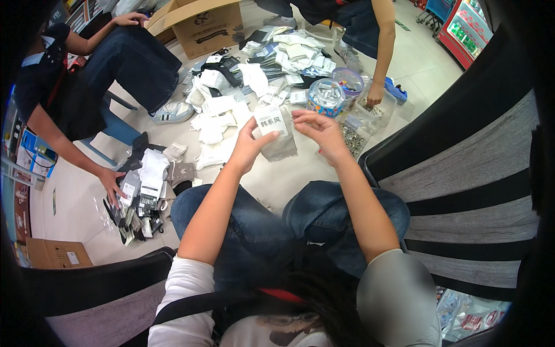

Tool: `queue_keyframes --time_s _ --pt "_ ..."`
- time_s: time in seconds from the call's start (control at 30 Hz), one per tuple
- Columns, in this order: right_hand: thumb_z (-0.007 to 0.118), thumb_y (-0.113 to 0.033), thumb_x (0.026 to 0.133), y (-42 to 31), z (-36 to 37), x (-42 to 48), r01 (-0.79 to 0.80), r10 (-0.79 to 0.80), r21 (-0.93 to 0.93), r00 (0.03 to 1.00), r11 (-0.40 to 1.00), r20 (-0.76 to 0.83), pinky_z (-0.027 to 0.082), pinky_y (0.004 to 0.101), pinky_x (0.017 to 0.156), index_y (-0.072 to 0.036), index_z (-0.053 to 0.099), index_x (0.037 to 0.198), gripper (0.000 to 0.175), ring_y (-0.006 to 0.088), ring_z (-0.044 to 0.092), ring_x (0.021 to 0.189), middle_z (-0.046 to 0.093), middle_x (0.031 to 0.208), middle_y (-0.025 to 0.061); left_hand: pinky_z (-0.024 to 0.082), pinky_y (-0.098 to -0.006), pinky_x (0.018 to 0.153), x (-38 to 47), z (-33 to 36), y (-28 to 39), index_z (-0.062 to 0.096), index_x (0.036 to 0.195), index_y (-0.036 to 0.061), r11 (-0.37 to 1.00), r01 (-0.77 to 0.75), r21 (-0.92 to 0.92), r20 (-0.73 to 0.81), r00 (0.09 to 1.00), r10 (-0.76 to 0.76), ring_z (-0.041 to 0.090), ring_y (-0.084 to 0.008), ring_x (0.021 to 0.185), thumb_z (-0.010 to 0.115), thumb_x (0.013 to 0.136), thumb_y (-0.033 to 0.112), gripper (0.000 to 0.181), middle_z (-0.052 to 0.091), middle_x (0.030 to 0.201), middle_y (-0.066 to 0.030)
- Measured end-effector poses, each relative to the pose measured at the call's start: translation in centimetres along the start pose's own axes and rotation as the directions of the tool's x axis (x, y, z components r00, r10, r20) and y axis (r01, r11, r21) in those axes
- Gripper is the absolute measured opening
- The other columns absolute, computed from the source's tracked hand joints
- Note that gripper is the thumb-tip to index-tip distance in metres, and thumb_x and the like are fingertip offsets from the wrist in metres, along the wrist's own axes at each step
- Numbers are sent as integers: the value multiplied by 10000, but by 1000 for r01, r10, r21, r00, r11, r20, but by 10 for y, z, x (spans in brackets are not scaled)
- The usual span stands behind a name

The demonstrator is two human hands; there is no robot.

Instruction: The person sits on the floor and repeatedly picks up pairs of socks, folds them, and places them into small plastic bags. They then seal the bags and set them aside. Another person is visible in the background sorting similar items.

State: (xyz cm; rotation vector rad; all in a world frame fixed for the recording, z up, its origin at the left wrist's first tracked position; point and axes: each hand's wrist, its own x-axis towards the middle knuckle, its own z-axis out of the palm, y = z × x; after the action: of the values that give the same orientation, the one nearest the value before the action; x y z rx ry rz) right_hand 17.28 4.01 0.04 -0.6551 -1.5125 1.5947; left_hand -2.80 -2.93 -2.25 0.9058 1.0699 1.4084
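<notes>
My left hand (245,149) grips a pair of light grey socks (281,149), its thumb lying across the front. A white paper card (269,118) with printed writing wraps the top of the pair. Beside the card's right edge is my right hand (323,134), thumb and fingertips close together; whether they pinch something small is too fine to see. Loose white socks (216,123) lie on the floor past my left hand. Just right of my right hand, a clear plastic box (352,141) holds many small metal pieces.
Carded socks (295,47) are heaped ahead, near a cardboard box (210,28). A round tub (325,99) stands by a purple-rimmed tub (349,80). Another person's hand (375,94) reaches into a clear container; a second person's hand (112,184) touches the left sock pile (151,173). Dark-framed panels (468,182) flank me.
</notes>
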Motion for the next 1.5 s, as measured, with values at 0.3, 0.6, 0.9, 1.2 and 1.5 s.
queue_keyframes --time_s 0.3,0.6,0.9,1.2,1.5 --pt "725 -78 855 3 7 -1 -116 117 32 992 993 -45 461 289 955 -11 706 1018 178 160 590 1104 576 1275 123 463 -302 931 0 8 3 543 1270 14 1000 10 -10 30 999 -9 595 -141 1060 749 833 148 502 636 1173 -65" --pt "724 -74 858 3 9 -2 -125 135 172 989 977 -52 465 252 909 -29 692 1029 179 112 600 1001 656 1081 48 487 -294 898 -4 12 6 547 1238 21 1000 -11 22 43 999 10 613 -143 1028 741 855 161 451 649 1132 -69" --pt "722 -81 849 3 18 -4 -27 40 129 994 991 -103 475 291 894 -1 710 1015 185 159 610 1037 630 1183 89 471 -293 905 -6 15 6 561 1217 16 996 -65 62 9 998 65 600 -135 1034 745 846 166 440 647 1132 -72" --pt "715 -47 838 1 25 -8 127 -133 -55 984 990 -116 476 284 879 -15 726 968 134 160 609 1038 618 1208 106 435 -265 887 0 13 36 563 1135 46 891 -368 265 38 928 371 572 -109 1031 780 787 94 413 611 1114 -24" --pt "716 -37 818 8 38 -9 183 -200 -232 979 955 -52 470 287 874 -10 721 961 145 173 611 1012 652 1108 101 471 -305 765 -9 7 56 634 973 32 666 -221 712 90 970 226 619 -207 799 709 854 239 250 647 830 -67"
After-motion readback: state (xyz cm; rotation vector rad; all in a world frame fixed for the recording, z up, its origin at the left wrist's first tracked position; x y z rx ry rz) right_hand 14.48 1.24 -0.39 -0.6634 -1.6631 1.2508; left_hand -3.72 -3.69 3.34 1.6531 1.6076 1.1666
